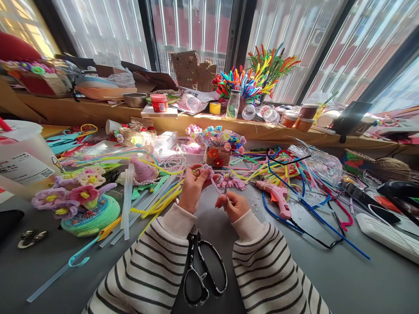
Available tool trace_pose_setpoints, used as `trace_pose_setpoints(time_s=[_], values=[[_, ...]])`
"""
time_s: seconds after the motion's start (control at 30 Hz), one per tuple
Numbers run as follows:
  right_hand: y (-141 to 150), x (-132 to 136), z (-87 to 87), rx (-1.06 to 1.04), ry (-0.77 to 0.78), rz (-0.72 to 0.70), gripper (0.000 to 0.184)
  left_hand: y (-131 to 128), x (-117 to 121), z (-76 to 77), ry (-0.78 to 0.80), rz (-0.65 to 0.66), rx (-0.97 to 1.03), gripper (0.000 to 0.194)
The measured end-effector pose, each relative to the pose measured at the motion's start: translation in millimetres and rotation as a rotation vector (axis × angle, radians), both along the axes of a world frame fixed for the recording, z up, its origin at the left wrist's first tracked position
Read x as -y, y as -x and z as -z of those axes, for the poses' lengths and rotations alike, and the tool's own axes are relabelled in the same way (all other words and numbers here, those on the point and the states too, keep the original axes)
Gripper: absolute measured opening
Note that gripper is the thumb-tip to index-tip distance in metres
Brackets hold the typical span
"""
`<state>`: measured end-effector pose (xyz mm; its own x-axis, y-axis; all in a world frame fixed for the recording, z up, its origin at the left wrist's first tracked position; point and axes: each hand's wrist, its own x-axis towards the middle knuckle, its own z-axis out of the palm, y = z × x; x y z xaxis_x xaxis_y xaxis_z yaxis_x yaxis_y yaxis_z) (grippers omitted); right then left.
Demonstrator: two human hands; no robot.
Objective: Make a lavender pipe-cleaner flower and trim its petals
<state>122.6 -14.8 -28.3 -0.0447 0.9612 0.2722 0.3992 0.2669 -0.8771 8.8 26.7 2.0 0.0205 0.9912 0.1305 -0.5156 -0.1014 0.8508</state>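
Note:
My left hand [193, 185] pinches a pale pink-lilac pipe cleaner [214, 185] near its curled, fluffy top end. The stem slants down toward my right hand [234, 205], which is closed around slim metal scissors [227, 183] with the thin blades pointing up. Those blades are beside the stem; whether they touch it I cannot tell. Behind my hands lies a heap of pink fluffy pieces [231, 181]. Large black-handled scissors [204, 272] rest on the grey table between my forearms, their blades mostly hidden.
Right of my hands lies a pink glue gun [275, 196] with its black cord. At left are a flower-topped green piece [93, 216], clear glue sticks [127, 205] and a drink cup [26, 157]. A woven flower basket [218, 156] stands behind, near loose pipe cleaners [281, 168].

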Motion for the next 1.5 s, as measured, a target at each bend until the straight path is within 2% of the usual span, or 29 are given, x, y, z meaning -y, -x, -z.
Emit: trace_pose_setpoints(time_s=[0.23,0.47,0.53,0.63,0.77,0.9,1.0,1.13,1.27,1.33,1.4,1.5], values=[[-2.6,-2.1,0.3,0.027,-0.051,0.068,0.064,0.6,1.4,-2.9,0.027,0.029,-0.049,0.038],[-4.8,-0.5,-1.7,0.168,-0.101,0.014,0.059,0.0,2.2,-3.8,0.001,0.098,-0.128,0.035],[-8.2,-0.2,-3.7,0.110,-0.059,-0.060,0.056,0.0,2.1,-4.6,-0.012,0.120,-0.127,0.033],[-15.4,-0.5,-7.2,-0.111,-0.014,-0.090,0.051,0.3,2.5,-5.3,-0.001,0.187,-0.148,0.028],[-23.2,-3.1,-8.1,-0.362,0.019,0.055,0.042,-0.2,5.3,-4.4,-0.026,0.363,-0.293,0.021],[-24.9,-6.1,-5.2,-0.366,0.024,0.173,0.032,-1.5,7.4,-1.7,-0.063,0.500,-0.439,0.018],[-24.3,-6.7,-3.7,-0.349,-0.033,0.176,0.026,-1.9,6.7,-0.1,-0.065,0.502,-0.447,0.018],[-26.1,-8.6,-0.7,-0.425,-0.064,0.204,0.023,-1.2,5.2,-1.5,0.007,0.489,-0.307,0.026],[-32.4,-12.9,4.6,-0.563,-0.010,0.340,0.031,0.3,6.3,-4.1,0.098,0.491,-0.207,0.028],[-34.6,-14.1,6.5,-0.623,0.009,0.445,0.034,0.1,7.5,-3.5,0.082,0.528,-0.234,0.023],[-34.3,-14.1,7.3,-0.658,0.002,0.514,0.035,-1.2,8.6,-1.6,0.054,0.590,-0.270,0.030],[-28.8,-13.0,6.9,-0.611,-0.038,0.446,0.031,-3.7,8.9,1.2,0.065,0.605,-0.283,0.031]])
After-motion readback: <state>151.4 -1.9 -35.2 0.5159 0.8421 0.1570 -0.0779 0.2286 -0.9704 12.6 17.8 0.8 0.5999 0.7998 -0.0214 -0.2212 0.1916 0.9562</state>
